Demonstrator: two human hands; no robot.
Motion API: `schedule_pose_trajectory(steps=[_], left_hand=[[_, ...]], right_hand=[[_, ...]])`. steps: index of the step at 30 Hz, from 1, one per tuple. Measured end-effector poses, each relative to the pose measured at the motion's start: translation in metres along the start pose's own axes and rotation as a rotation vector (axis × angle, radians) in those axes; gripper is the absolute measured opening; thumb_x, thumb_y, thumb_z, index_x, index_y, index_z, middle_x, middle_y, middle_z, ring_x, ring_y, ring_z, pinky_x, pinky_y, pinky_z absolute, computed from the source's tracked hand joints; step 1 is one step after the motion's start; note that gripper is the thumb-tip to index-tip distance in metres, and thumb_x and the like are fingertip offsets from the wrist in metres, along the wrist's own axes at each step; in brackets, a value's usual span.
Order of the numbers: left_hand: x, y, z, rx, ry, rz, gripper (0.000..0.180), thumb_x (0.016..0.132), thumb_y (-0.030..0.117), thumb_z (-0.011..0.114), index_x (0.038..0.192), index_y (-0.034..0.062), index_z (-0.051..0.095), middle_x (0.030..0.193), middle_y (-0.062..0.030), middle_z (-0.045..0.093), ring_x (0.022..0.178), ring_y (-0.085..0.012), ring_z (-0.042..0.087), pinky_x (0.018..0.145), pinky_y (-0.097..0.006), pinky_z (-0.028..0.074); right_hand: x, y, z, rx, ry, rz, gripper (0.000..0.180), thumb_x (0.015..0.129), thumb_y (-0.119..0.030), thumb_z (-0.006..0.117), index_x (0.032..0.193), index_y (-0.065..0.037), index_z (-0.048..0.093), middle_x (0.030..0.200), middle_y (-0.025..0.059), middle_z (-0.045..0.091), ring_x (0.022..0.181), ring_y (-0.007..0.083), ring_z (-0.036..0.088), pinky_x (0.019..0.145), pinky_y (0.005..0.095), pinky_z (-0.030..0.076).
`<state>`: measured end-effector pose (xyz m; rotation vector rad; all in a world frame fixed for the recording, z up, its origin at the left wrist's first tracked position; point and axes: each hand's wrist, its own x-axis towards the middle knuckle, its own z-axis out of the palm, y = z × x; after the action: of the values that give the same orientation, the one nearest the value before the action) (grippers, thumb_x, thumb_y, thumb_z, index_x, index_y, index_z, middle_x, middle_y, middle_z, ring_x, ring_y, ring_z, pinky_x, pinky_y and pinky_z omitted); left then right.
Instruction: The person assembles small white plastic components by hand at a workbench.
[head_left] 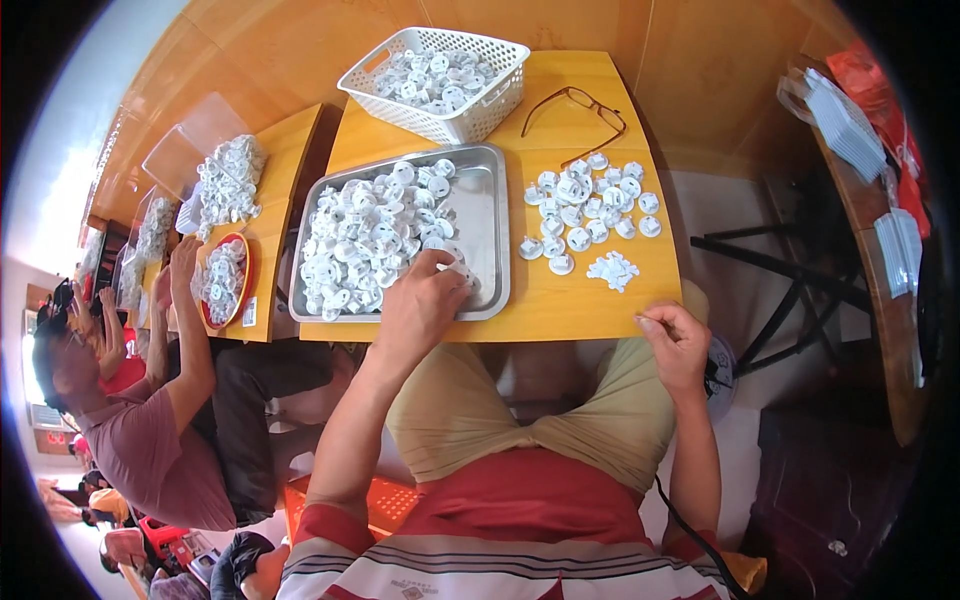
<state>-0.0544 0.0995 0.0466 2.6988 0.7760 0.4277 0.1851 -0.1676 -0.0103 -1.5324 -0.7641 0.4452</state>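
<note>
One left hand (432, 295) over metal tray (486, 205), grip unclear; one right hand (678, 348) at table (530, 318) front edge, thumb and forefinger together; bare strip between tray and loose white parts (578, 239).

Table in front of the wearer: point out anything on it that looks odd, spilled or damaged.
The brown eyeglasses look out of place: a personal item, lying unfolded on the table near the loose white round parts. No spill or damage stands out.

Left hand (425, 300) partly hides tray (480, 205); shirt (545, 495) cut off
</note>
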Motion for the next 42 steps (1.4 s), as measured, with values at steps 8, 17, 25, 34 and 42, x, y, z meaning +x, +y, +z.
schedule_pose_trajectory(steps=[8, 17, 25, 34, 42], left_hand=[[-0.008, -0.002, 0.003, -0.195, 0.130, 0.038, 0.010, 0.090, 0.005, 0.073, 0.099, 0.0030, 0.071, 0.112, -0.0145, 0.071, 0.083, -0.0315, 0.072, 0.073, -0.039, 0.058], [-0.016, -0.011, 0.014, -1.030, 0.203, -0.235, 0.008, 0.097, -0.001, 0.071, 0.104, -0.0021, 0.071, 0.126, -0.0135, 0.071, 0.099, -0.0098, 0.066, 0.084, -0.026, 0.055], [-0.022, 0.038, 0.023, -1.214, 0.116, -0.132, 0.011, 0.094, -0.006, 0.070, 0.104, -0.0019, 0.073, 0.125, -0.0152, 0.072, 0.108, -0.0160, 0.069, 0.090, -0.027, 0.056], [-0.026, 0.074, 0.033, -0.829, 0.114, 0.113, 0.019, 0.082, -0.001, 0.083, 0.099, 0.0022, 0.076, 0.121, -0.0171, 0.072, 0.102, -0.0237, 0.074, 0.083, -0.032, 0.060], [-0.035, 0.082, 0.055, -1.548, -0.005, -0.089, 0.016, 0.088, -0.009, 0.076, 0.101, -0.0010, 0.073, 0.128, -0.0142, 0.068, 0.112, -0.0188, 0.068, 0.098, -0.035, 0.058]], right_hand=[[-0.004, -0.003, -0.003, -0.039, 0.006, -0.013, 0.008, 0.094, -0.001, 0.072, 0.092, 0.002, 0.065, 0.089, 0.0004, 0.065, 0.077, 0.0051, 0.056, 0.070, 0.0206, 0.046], [-0.005, -0.008, 0.007, 0.085, -0.022, 0.034, 0.007, 0.094, 0.000, 0.072, 0.094, 0.003, 0.067, 0.090, -0.0002, 0.066, 0.079, 0.0051, 0.058, 0.071, 0.0205, 0.047], [-0.008, -0.035, 0.065, 0.390, -0.074, -0.012, 0.010, 0.096, 0.002, 0.069, 0.105, 0.002, 0.065, 0.104, 0.0063, 0.069, 0.091, 0.0079, 0.063, 0.078, 0.0218, 0.052], [-0.003, -0.057, 0.094, 0.299, -0.091, -0.118, 0.007, 0.099, -0.001, 0.068, 0.103, 0.004, 0.066, 0.108, 0.0094, 0.070, 0.094, 0.0103, 0.064, 0.080, 0.0245, 0.054], [-0.009, -0.052, 0.087, 0.314, -0.069, -0.155, 0.008, 0.097, -0.001, 0.071, 0.103, 0.004, 0.067, 0.107, 0.0101, 0.071, 0.092, 0.0101, 0.065, 0.079, 0.0247, 0.053]])
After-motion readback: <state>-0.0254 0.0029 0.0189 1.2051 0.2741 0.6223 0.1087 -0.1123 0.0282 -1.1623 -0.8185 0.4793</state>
